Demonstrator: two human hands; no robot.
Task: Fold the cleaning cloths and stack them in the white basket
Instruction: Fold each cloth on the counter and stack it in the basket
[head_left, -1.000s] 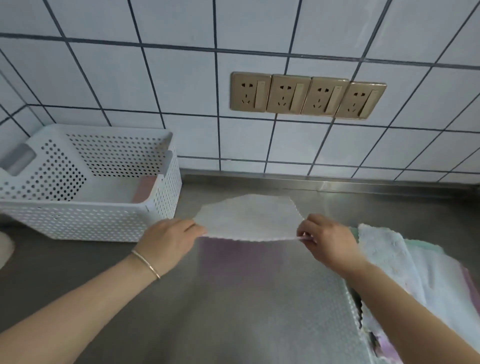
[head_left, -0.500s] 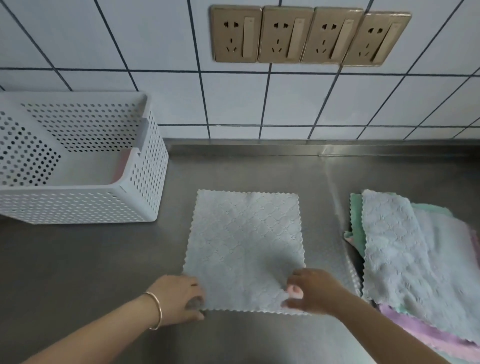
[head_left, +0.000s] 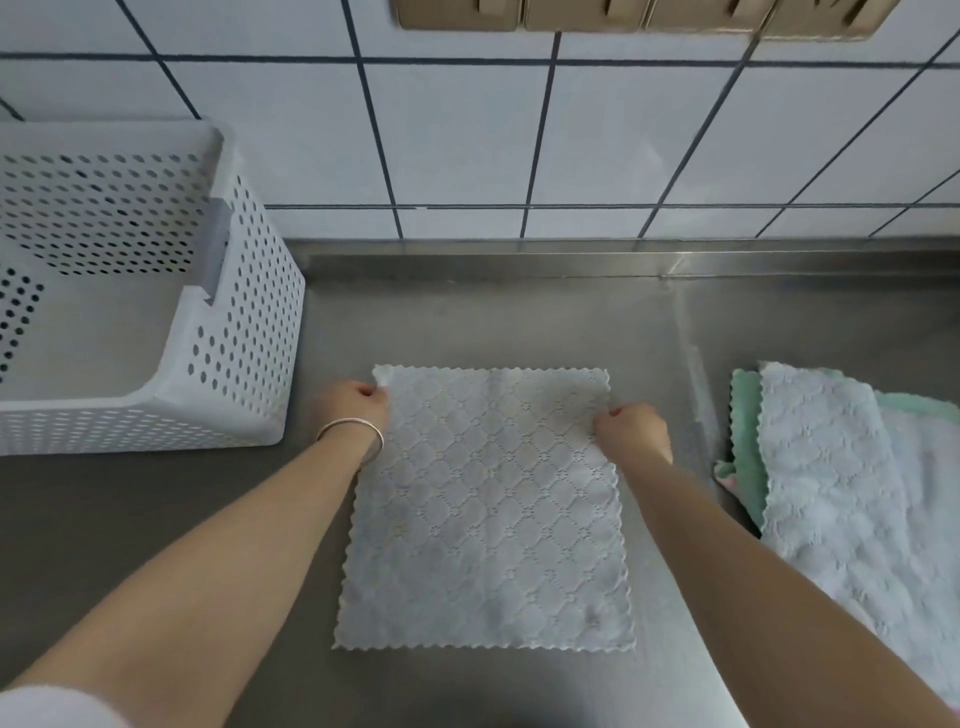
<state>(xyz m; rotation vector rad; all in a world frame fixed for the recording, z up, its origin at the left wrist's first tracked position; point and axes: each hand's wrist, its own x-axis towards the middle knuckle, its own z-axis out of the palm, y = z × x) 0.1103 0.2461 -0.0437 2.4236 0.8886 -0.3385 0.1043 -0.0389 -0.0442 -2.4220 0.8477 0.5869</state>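
A pale grey cleaning cloth (head_left: 485, 519) with a diamond pattern lies spread flat on the steel counter. My left hand (head_left: 356, 402) pinches its far left corner. My right hand (head_left: 631, 428) pinches the far right corner. A white perforated basket (head_left: 234, 374) stands at the left against the wall; its inside looks bare from here. A pile of unfolded cloths (head_left: 826, 467), grey on top with green and pink beneath, lies at the right.
The steel counter (head_left: 493, 322) runs back to a tiled wall (head_left: 467, 140) with brass sockets (head_left: 571, 15) at the top edge. Bare counter lies between the basket and the spread cloth.
The cloth, held up in the air a second ago, now lies flat. Both hands moved from its near corners to its far corners. The view tipped further down.
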